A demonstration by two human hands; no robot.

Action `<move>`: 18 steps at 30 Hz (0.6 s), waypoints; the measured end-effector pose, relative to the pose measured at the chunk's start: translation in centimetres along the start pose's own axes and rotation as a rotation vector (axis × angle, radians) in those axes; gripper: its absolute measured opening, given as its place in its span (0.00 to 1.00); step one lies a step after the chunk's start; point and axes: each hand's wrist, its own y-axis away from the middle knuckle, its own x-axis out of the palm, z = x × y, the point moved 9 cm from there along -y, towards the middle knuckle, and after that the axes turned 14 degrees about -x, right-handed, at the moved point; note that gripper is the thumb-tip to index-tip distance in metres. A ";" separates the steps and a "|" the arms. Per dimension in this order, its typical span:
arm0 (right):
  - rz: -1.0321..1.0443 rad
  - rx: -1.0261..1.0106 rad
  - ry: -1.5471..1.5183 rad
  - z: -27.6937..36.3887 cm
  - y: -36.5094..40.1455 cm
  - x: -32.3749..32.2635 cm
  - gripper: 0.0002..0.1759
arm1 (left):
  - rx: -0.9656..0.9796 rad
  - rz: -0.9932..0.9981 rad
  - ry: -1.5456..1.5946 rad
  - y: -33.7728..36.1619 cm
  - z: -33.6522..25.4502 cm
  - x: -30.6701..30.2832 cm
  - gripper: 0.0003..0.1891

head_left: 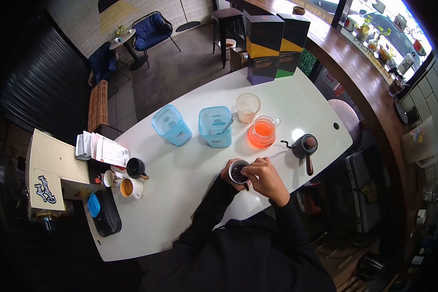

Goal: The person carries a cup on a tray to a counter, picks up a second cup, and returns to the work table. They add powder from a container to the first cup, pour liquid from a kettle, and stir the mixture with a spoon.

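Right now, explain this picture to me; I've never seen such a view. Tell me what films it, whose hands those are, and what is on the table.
No machine: a camera on a person's head looks down at their own hands; its wide lens bends the edges. The left hand wraps a small dark cup; the right hand sets its fingers at the rim. On the white table stand a blue tub, a second blue tub, an orange-filled jug, a glass beaker and a black kettle.
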 end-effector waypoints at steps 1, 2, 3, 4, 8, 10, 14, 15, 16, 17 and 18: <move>-0.015 0.015 0.017 -0.2 0.1 -0.3 0.05 | 0.000 0.000 0.001 0.0 -0.3 0.0 0.37; -0.030 0.031 0.034 -0.3 0.1 -0.5 0.07 | -0.009 -0.008 -0.002 0.0 -0.5 0.0 0.37; -0.031 0.031 0.034 -0.4 0.1 -0.5 0.07 | -0.018 -0.016 -0.006 0.1 -0.5 -0.1 0.37; -0.062 0.037 0.080 -0.5 0.0 -0.9 0.07 | -0.018 -0.015 -0.005 0.1 -0.5 -0.1 0.37; -0.181 0.041 0.094 -0.7 -0.2 -1.2 0.06 | 0.010 -0.040 -0.033 0.0 -0.6 -0.1 0.37; -0.164 0.034 0.076 -0.6 -0.3 -0.9 0.06 | 0.010 -0.041 -0.027 -0.1 -0.6 -0.2 0.38; -0.091 0.033 0.000 -0.2 -0.2 -0.2 0.06 | 0.013 -0.025 -0.027 -0.1 -0.7 -0.3 0.38; -0.091 0.033 0.000 0.0 -0.2 -0.3 0.06 | 0.006 -0.016 -0.016 -0.1 -0.6 -0.2 0.37; -0.047 0.031 0.012 0.1 -0.2 -0.2 0.06 | 0.006 -0.017 -0.015 -0.1 -0.6 -0.2 0.37; -0.003 0.028 0.024 0.3 -0.1 -0.1 0.06 | 0.018 -0.010 0.015 -0.1 -0.7 -0.1 0.37; -0.003 0.029 0.025 0.3 -0.1 -0.1 0.06 | 0.031 -0.002 0.046 -0.1 -0.8 -0.1 0.37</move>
